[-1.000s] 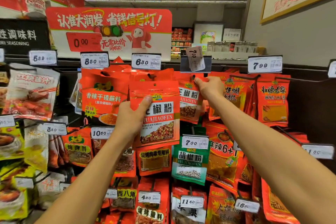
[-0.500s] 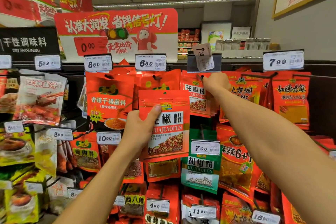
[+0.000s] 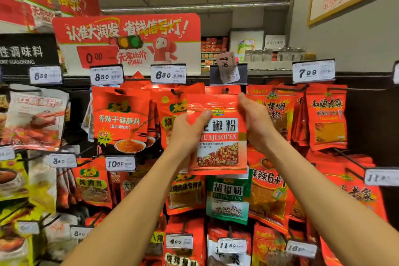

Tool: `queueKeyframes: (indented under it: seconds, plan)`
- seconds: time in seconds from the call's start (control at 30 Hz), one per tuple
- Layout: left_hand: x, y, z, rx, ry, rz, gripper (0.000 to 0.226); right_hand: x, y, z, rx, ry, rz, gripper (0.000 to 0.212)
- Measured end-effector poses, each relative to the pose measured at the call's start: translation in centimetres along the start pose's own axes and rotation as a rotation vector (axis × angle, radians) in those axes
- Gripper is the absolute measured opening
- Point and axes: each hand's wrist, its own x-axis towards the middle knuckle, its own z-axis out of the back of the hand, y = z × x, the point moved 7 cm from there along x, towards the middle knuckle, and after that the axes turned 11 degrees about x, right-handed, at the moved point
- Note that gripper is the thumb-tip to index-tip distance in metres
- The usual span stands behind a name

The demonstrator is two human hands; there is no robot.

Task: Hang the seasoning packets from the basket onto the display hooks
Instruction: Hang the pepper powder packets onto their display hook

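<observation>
My left hand (image 3: 187, 134) grips a red huajiao powder packet (image 3: 218, 134) by its left edge, thumb across the front. My right hand (image 3: 255, 123) holds the packet's right edge, fingers behind it. The packet is raised in front of the top-row hook (image 3: 226, 89), just below the flipped-up 7.00 price tag (image 3: 227, 67). Another red packet of the same kind hangs on that hook behind it. No basket shows in this view.
Rows of hooks carry red seasoning packets (image 3: 326, 114) to the right and a dipping-spice packet (image 3: 121, 119) to the left. A green pepper powder packet (image 3: 227, 198) hangs below. Price tags (image 3: 168, 74) jut from the hook ends. A red promotional sign (image 3: 129, 41) stands above.
My left hand carried the packet rightward and up to the 7.00 hook. My right hand came down off the hook's hanging packets and took the packet's right edge.
</observation>
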Motion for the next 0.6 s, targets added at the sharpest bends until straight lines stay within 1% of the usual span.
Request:
queueKeyframes:
  seconds: [0.07,0.1,0.13,0.23,0.27,0.4,0.5,0.6]
  plan:
    - [0.5,-0.4,-1.2,-0.016,0.023,-0.014,0.006,-0.6,1.1,0.2,-0.112,-0.111,0.085,0.028]
    - [0.9,-0.6,-1.6,-0.034,0.022,-0.009,0.007,-0.6,1.7,0.3,-0.173,-0.162,0.125,0.020]
    - [1.2,-0.9,-1.8,-0.064,0.013,-0.001,0.010,-0.4,2.4,0.5,-0.227,-0.192,0.159,0.019]
    - [2.6,-1.9,-1.9,-0.095,-0.069,0.044,0.037,0.4,4.0,1.0,-0.308,-0.244,0.224,0.027]
    - [3.1,-2.3,-1.8,-0.071,-0.094,0.044,0.041,0.8,4.4,1.0,-0.339,-0.256,0.250,0.030]
    - [4.2,-3.5,-1.9,-0.008,-0.178,-0.014,0.024,1.9,5.3,0.9,-0.465,-0.321,0.282,0.036]
    - [4.5,-3.0,-1.8,0.027,-0.243,0.004,0.025,2.1,5.3,0.6,-0.572,-0.348,0.273,0.044]
    - [4.7,-2.7,-1.9,0.017,-0.256,0.019,0.023,2.3,5.4,0.7,-0.610,-0.353,0.303,0.040]
